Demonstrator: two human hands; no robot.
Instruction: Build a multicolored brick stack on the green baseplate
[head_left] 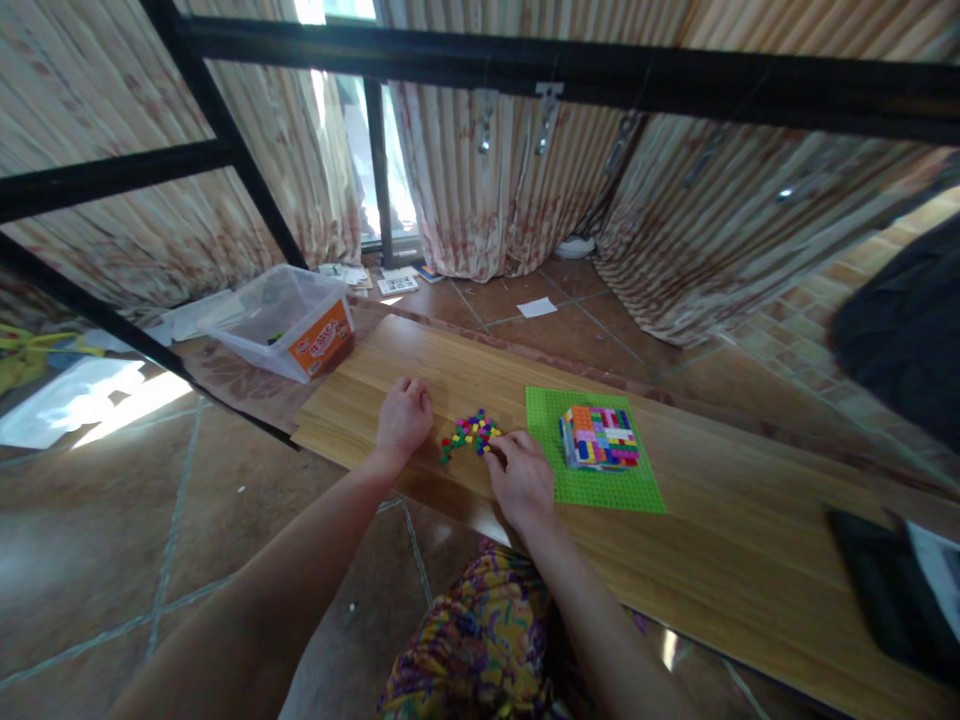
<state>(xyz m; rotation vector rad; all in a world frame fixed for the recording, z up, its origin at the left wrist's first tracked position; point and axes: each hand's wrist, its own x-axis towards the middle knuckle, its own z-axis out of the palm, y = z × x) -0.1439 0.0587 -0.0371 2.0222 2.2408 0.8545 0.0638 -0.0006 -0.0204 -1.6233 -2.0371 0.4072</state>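
Observation:
My left hand [405, 415] rests on the wooden tabletop with its fingers curled closed. Whatever it holds, if anything, is hidden. Beside it lies a loose pile of small toy bricks [471, 432] in red, yellow, green, blue and pink. At the right edge of this pile, my right hand [523, 478] has thumb and fingers bent together, tips down among the bricks. Whether a brick is between them is too small to tell. To the right, a multicoloured block built of toy bricks [600, 437] stands on a green studded baseplate [607, 491].
A clear plastic bin [281, 310] with an orange label stands beyond the left end of the wooden table [720, 520]. A dark flat object [881, 585] lies at the right end. Black metal bars [480, 45] cross above, before curtains [480, 180]. Papers [537, 307] lie on the floor.

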